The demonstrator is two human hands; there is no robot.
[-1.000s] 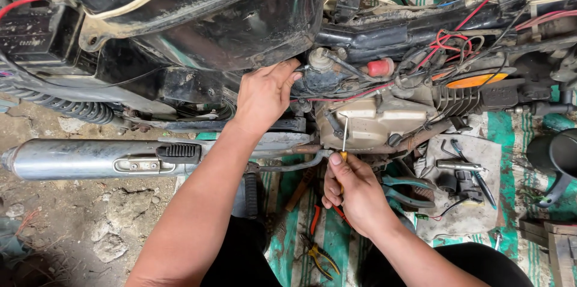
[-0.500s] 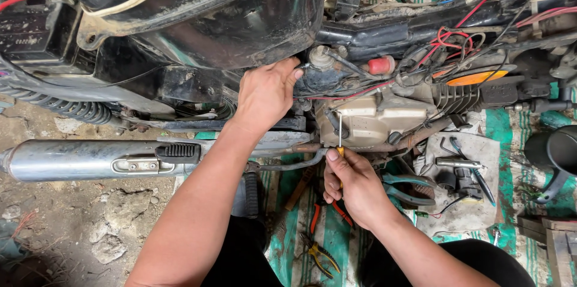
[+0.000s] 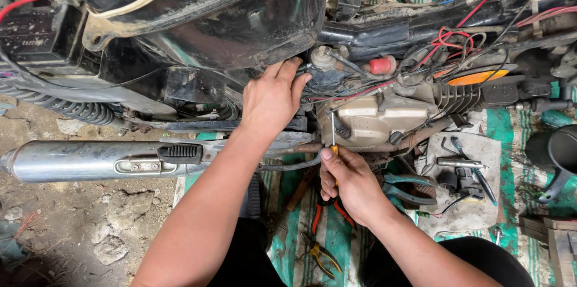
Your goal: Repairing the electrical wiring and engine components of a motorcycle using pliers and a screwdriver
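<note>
Right hand (image 3: 351, 182): fingers closed around the yellow handle of a screwdriver (image 3: 333, 134), thumb pressed near the top of the grip. Thin metal shaft is held upright, tip set against the lower edge of the grimy beige engine casing (image 3: 378, 119) just above the fingers.

Left hand (image 3: 271, 99): fingers spread, not gripping, laid flat against the motorcycle frame just left of the casing; fingertips touch the dark parts under the black side panel (image 3: 198, 16).

Red cap (image 3: 382, 65) and red wiring (image 3: 451, 37) are seen above and right of the screwdriver tip. An orange reflector (image 3: 478, 76) sits further right.

Chrome exhaust pipe (image 3: 90, 161) runs left of the left wrist, with a black footpeg (image 3: 179, 153) against it. A coil spring (image 3: 60, 106) lies above the pipe.

Below the right hand, red-handled pliers (image 3: 327, 212) and yellow-handled pliers (image 3: 321, 255) lie on the green striped mat (image 3: 342, 233). Teal-handled pliers (image 3: 409, 188) are just right of the right wrist. A white cloth (image 3: 475, 203) with small tools on it lies further right. Bare dirt ground (image 3: 72, 233) is at far left.
</note>
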